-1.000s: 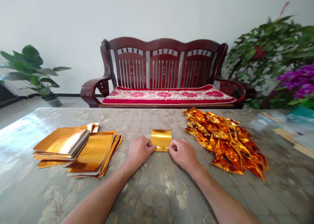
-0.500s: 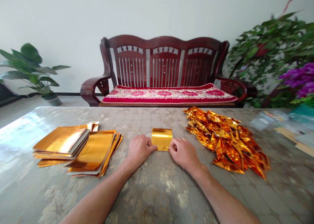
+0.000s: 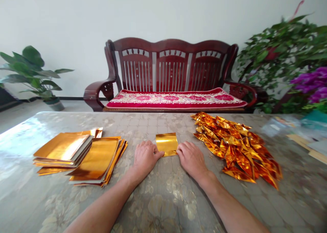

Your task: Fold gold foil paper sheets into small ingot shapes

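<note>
A sheet of gold foil paper (image 3: 166, 143) lies on the table between my hands, its near edge towards me. My left hand (image 3: 147, 155) rests at its lower left corner, thumb at the edge and fingers curled. At the lower right corner, my right hand (image 3: 191, 158) pinches the paper between thumb and forefinger. Stacks of flat gold foil sheets (image 3: 98, 156) sit left of my left hand. To the right of my right hand is a heap of folded, pointed gold foil pieces (image 3: 236, 148).
The table (image 3: 158, 199) has a patterned clear cover. Plastic bags (image 3: 279, 125) and pieces of cardboard (image 3: 318, 154) lie at its right side. Beyond it stands a dark red wooden bench (image 3: 170, 66) with a red floral cushion. Potted plants (image 3: 55, 103) flank the bench.
The foil sheet has turned slightly and shifted a little to the left. My right hand's fingers have moved a little at its right corner; my left hand stays nearly still.
</note>
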Demonstrator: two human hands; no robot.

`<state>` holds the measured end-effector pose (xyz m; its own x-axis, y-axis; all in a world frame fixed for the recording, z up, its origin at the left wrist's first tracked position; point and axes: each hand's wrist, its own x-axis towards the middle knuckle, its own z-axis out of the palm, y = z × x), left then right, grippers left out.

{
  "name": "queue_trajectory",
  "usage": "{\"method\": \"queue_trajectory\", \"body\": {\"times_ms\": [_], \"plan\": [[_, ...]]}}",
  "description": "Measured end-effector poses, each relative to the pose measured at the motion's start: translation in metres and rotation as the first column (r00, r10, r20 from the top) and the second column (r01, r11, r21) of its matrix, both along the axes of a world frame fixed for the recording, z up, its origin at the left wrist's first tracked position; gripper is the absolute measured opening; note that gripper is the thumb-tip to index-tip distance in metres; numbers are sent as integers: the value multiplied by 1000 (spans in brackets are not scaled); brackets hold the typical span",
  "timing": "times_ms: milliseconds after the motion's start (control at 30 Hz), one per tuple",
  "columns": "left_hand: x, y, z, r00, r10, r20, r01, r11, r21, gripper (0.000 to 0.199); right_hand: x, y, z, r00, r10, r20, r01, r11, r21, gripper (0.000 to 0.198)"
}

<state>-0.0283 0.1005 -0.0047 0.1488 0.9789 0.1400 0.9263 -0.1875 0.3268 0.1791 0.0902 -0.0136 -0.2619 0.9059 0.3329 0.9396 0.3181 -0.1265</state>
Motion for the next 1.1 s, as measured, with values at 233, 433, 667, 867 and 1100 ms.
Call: {"method": "queue_trajectory", "body": {"times_ms": [233,433,667,867,1100], "plan": [[1,-2,0,999,-5,-42,6,1000,26,34,-2,2,0,998,-47,38,48,999,-17,9],[1,-1,1,996,-23,-83,26,999,36,35,-2,0,1,998,-43,34,44,999,-31,9],[1,-2,3,995,-36,-98,38,999,17,36,-1,-2,1,999,-46,-5,46,999,0,16],[1,-2,4,997,-28,-74,29,1000,4,35,-4,-3,3,996,-74,59,72,997,25,16],[1,-2,2,999,-21,-41,22,1000,12,32,-7,-2,4,993,-88,83,86,996,25,14]]}}
